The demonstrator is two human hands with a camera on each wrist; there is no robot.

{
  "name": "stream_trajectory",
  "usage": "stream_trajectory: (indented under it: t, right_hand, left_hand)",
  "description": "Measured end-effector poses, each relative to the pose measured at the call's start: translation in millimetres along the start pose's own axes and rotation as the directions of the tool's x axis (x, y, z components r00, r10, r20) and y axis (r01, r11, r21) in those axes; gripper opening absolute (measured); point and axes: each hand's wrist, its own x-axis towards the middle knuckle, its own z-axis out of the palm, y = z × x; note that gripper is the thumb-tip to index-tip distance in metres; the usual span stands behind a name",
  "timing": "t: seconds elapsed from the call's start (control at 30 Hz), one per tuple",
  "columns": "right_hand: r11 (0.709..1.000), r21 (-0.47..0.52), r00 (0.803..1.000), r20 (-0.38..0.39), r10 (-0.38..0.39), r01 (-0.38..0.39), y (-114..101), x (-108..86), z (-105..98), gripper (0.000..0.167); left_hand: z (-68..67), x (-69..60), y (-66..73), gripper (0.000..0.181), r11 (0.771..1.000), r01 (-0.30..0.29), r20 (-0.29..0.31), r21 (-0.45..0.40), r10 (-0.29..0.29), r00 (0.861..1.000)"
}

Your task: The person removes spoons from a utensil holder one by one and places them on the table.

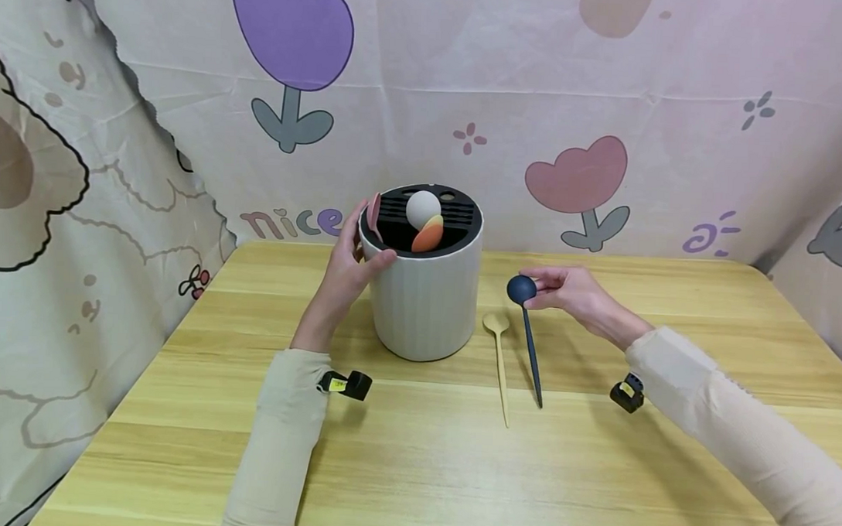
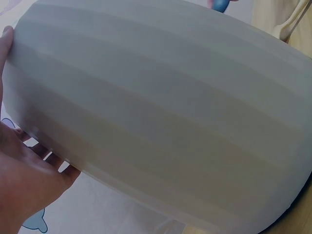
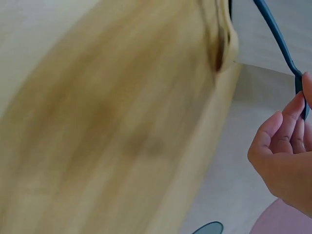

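A ribbed white holder (image 1: 422,309) with a black slotted top stands upright on the table. My left hand (image 1: 344,272) grips its upper left side, thumb at the front near the rim; the left wrist view shows this hand (image 2: 29,180) against the holder's wall (image 2: 161,112). In the holder are a pink utensil (image 1: 373,213), a white round-headed one (image 1: 424,210) and an orange one (image 1: 428,235). My right hand (image 1: 583,300) pinches a dark blue spoon (image 1: 521,290) by its head, the handle slanting down toward me. Left of it a cream spoon (image 1: 496,323) lies on the table.
The wooden table (image 1: 414,464) ends at the back against a patterned cloth (image 1: 426,108). More cloth hangs at the left and right sides. A small black camera (image 1: 347,384) is on the left wrist, and another (image 1: 628,392) is on the right wrist.
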Motion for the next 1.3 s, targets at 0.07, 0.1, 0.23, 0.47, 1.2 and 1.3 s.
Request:
stream_trajectory:
  t: [0.07, 0.1, 0.23, 0.47, 1.2, 1.3]
  right_hand:
    - [1.000, 0.008, 1.000, 0.005, 0.009, -0.010, 5.3, -0.3, 0.0, 0.060]
    - [1.000, 0.011, 1.000, 0.007, 0.016, -0.016, 7.8, -0.4, -0.2, 0.060]
    - [0.999, 0.029, 0.999, 0.018, 0.045, -0.046, 15.1, -0.8, -0.7, 0.060]
    - [0.998, 0.005, 0.997, 0.037, 0.067, -0.067, 24.2, -1.7, -1.8, 0.057]
    - [0.980, -0.173, 0.993, 0.044, 0.110, -0.101, 46.8, 1.3, 5.7, 0.058]
    - [0.981, -0.170, 0.993, 0.043, 0.106, -0.097, 47.1, 0.6, 5.5, 0.057]
  left_hand:
    - [-0.1, 0.3, -0.2, 0.125, 1.000, 0.002, 0.001, 0.000, -0.002, 1.000]
    - [0.0, 0.4, -0.4, 0.126, 1.000, 0.003, 0.001, 0.000, -0.003, 1.000]
    - [0.0, 0.6, -0.4, 0.127, 1.000, 0.008, 0.002, 0.003, -0.008, 1.000]
    - [-0.4, 0.5, -0.2, 0.128, 1.000, 0.007, 0.002, 0.008, -0.007, 1.000]
    - [0.1, 0.4, 0.5, 0.128, 1.000, -0.004, 0.005, 0.004, 0.004, 1.000]
    - [0.4, 0.3, 1.4, 0.129, 1.000, -0.002, 0.005, 0.005, 0.002, 1.000]
